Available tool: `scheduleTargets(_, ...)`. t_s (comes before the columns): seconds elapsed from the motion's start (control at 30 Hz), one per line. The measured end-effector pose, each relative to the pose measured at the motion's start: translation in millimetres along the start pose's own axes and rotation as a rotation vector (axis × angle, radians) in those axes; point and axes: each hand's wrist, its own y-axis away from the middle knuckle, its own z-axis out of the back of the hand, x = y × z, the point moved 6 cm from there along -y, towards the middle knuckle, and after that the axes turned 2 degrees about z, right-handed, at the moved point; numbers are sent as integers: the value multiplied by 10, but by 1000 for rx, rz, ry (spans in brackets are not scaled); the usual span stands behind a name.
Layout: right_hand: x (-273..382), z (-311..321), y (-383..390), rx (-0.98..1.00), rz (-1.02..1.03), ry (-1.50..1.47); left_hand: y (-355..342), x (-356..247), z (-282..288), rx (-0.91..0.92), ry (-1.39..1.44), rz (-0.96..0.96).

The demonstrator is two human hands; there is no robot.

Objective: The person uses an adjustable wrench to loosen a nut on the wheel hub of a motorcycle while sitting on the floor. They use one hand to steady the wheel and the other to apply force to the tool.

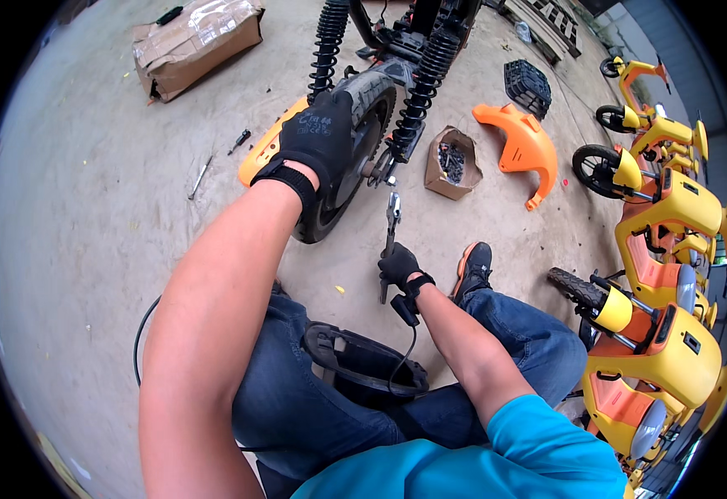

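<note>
My left hand (318,137), in a black glove, grips the top of a black-tyred wheel (373,86) on an upturned-looking vehicle frame. Its fingertips are partly hidden against the tyre. Coil-spring shock absorbers (418,96) rise on both sides of that wheel. My right hand (398,266), also gloved in black, is closed round the handle of a metal wrench (392,218). The wrench's silver head points up, just below the axle end (391,180) and apart from it. An orange panel (257,158) lies on the floor behind my left hand.
An open cardboard box (440,180) of small dark parts stands right of the wheel, near an orange fender (523,148) and a black crate-like part (528,86). A taped carton (197,46) sits far left. Yellow scooters (671,204) line the right. A black tray-like shell (363,353) lies between my legs.
</note>
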Motion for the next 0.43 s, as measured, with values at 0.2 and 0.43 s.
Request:
scheduleTargets(0.2, -437, -394, 123, 504, -183, -244, -1, 30, 21, -2, -11, 6)
scheduleTargets(0.43, -183, -484, 300, 582, -168, 258, -1, 166, 39, -44, -90, -65)
